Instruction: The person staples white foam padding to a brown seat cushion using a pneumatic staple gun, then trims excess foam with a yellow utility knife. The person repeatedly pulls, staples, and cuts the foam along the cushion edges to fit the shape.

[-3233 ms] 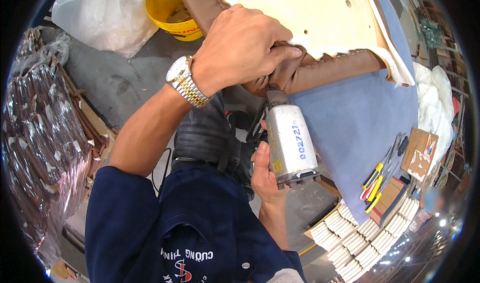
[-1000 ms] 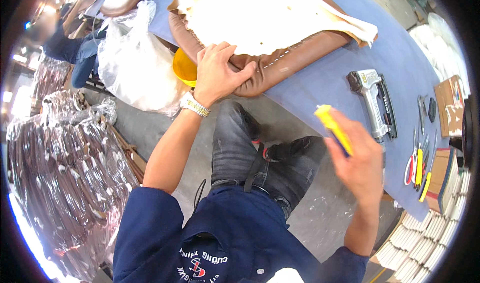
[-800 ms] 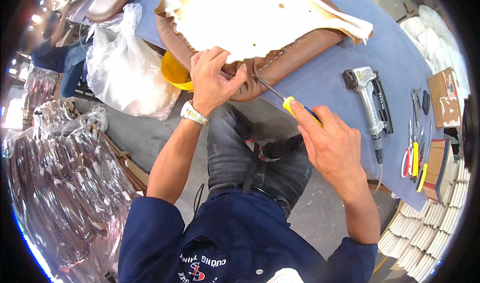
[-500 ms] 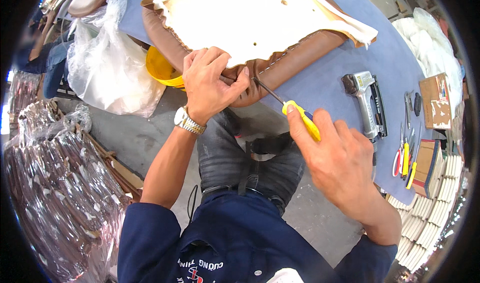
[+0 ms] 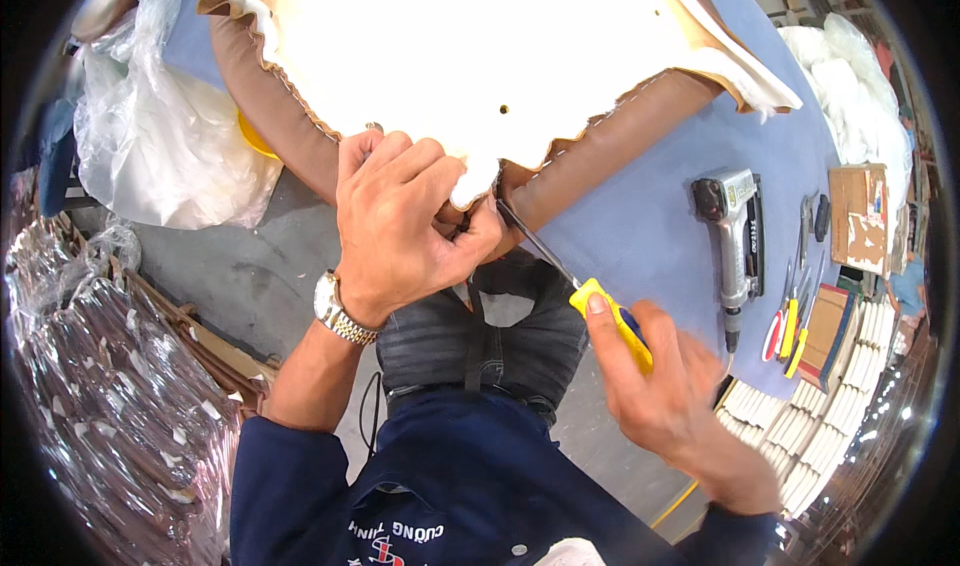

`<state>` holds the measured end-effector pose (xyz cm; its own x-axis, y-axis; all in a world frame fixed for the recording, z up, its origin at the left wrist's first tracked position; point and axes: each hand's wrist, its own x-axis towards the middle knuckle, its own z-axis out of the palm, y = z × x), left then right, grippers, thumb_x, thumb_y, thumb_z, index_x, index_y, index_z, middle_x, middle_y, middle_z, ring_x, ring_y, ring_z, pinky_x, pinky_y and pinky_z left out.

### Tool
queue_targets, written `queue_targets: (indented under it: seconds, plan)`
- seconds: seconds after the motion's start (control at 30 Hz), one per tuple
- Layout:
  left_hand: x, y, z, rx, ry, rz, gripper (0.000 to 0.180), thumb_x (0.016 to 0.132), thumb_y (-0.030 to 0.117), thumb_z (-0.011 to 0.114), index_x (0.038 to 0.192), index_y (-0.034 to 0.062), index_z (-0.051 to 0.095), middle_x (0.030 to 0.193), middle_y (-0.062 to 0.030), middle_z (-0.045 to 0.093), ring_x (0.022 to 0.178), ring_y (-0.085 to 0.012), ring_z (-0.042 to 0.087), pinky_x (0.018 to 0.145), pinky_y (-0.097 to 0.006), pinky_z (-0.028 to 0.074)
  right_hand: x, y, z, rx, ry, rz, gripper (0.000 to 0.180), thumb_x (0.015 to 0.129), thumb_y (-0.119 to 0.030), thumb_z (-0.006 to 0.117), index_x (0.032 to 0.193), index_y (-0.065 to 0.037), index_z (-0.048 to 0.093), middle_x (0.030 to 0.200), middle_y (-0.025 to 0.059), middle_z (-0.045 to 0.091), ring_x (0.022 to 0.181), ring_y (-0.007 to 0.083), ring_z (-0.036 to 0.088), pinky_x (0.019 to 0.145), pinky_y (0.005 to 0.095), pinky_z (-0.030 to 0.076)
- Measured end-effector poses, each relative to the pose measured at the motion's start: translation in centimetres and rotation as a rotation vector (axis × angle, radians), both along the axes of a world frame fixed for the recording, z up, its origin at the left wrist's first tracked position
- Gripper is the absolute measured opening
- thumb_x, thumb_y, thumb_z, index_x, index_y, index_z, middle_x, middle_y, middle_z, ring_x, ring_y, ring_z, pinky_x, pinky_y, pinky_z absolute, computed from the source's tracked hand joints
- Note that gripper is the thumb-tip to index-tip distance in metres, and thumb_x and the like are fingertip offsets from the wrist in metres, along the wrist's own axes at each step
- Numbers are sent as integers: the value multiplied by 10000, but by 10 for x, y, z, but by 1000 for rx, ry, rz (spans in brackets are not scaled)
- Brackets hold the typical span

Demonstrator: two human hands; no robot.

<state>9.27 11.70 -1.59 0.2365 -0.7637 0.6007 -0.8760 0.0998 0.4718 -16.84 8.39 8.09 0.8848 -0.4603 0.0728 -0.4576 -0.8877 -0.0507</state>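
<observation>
A brown leather seat cushion [image 5: 625, 131] lies underside up on the blue table, its pale base showing in the middle. My left hand [image 5: 405, 221], with a watch on the wrist, is closed on the leather cover's gathered edge at the near corner. In my right hand [image 5: 650, 371] is a screwdriver [image 5: 618, 326] with a yellow and blue handle. Its shaft runs up and left, and the tip meets the cover's edge beside my left thumb. The fold under my left fingers is mostly hidden.
On the blue table [image 5: 640, 221] a staple gun [image 5: 732, 241] lies at right, near pliers and several small hand tools [image 5: 790, 326] and a cardboard box [image 5: 858, 218]. At left are a clear plastic bag [image 5: 170, 136], a yellow bucket [image 5: 255, 136] and plastic-wrapped stock [image 5: 110, 396].
The cushion's near corner and my left hand have come closer to me. My right hand has moved slightly down with the screwdriver, whose tip stays at the corner.
</observation>
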Motion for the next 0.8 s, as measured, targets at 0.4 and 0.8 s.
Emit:
queue_targets:
  seconds: [0.4, 0.8]
  plan:
    - [6, -7, 5, -23, -62, -1, 227, 694, 113, 748, 864, -3, 651, 783, -88, 587, 753, -283, 581, 803, -391, 440, 1, 44, -94, 1382, -935, -626, 378, 992, -102, 684, 1354, -12, 618, 916, 17, 646, 732, 107, 600, 626, 305, 507]
    - [4, -7, 2, 4, -25, -1, 247, 744, 188, 751, 884, -6, 688, 856, -88, 648, 864, -286, 630, 868, -399, 445, 6, 41, -161, 2244, -1256, -302, 435, 1100, -324, 540, 1473, -101, 524, 799, 99, 608, 484, 71, 440, 433, 206, 352]
